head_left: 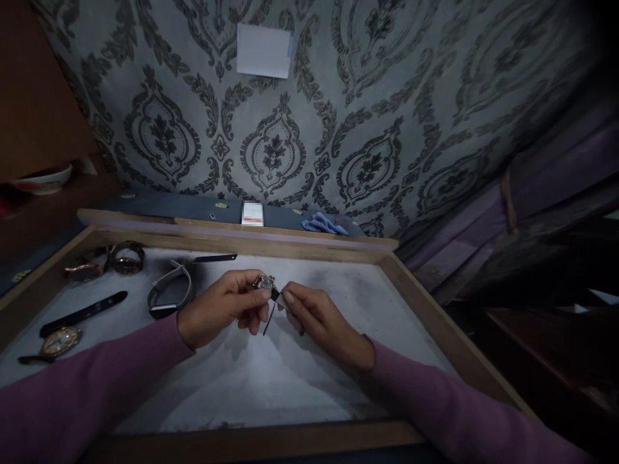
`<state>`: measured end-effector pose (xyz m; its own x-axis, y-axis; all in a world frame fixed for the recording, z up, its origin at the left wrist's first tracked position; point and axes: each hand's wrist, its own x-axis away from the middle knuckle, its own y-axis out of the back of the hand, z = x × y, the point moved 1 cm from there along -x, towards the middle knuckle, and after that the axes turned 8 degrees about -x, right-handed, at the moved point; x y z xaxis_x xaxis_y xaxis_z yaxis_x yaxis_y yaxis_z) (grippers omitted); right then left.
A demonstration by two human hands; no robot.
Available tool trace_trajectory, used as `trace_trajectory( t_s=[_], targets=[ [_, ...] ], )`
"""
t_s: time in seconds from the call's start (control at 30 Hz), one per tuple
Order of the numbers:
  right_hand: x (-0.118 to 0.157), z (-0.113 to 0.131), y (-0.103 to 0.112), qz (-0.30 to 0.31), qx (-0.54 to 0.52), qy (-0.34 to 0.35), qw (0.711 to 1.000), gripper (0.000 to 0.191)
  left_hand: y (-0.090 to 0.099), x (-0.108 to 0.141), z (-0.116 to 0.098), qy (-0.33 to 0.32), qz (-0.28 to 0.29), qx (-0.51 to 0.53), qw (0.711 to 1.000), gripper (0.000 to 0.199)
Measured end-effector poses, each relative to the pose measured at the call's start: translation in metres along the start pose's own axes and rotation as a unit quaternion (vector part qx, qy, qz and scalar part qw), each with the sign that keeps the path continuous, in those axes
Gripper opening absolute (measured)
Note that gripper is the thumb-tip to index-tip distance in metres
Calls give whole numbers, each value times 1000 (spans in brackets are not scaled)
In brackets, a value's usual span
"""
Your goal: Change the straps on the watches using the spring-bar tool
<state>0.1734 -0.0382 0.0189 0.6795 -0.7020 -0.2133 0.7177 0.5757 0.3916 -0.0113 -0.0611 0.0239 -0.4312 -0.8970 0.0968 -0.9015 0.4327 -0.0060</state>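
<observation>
Above the middle of a white-lined wooden tray (290, 240), my left hand (223, 307) pinches a wristwatch (265, 282) by its round metal case. My right hand (316, 316) is closed on the dark strap (275, 294) at the lower right of that case. A thin dark strip (269, 320) hangs down between the two hands; whether it belongs to the watch I cannot tell. Left of my left hand stands a looped grey-strapped watch (170, 290), with a loose black strap piece (215, 258) behind it. Parts of my fingers are hidden behind the watch.
On the tray's left lie two dark-banded watches (128, 258) (86, 272), a long black strap (84, 314) and a gold-rimmed watch (60, 341). Beyond the raised back rim are a small white box (252, 213) and a crumpled blue cloth (324, 223). A bowl (43, 180) sits far left.
</observation>
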Motion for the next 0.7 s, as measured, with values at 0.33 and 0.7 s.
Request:
trace_trajectory(
  t_s=[0.33, 0.7],
  targets=[
    [-4, -4, 2, -1, -74, -20, 997, 41, 2, -1, -1, 32, -46, 23, 998, 33],
    [-4, -8, 4, -60, -50, -27, 997, 40, 2, 0, -4, -13, -15, -41, 999, 29]
  ],
)
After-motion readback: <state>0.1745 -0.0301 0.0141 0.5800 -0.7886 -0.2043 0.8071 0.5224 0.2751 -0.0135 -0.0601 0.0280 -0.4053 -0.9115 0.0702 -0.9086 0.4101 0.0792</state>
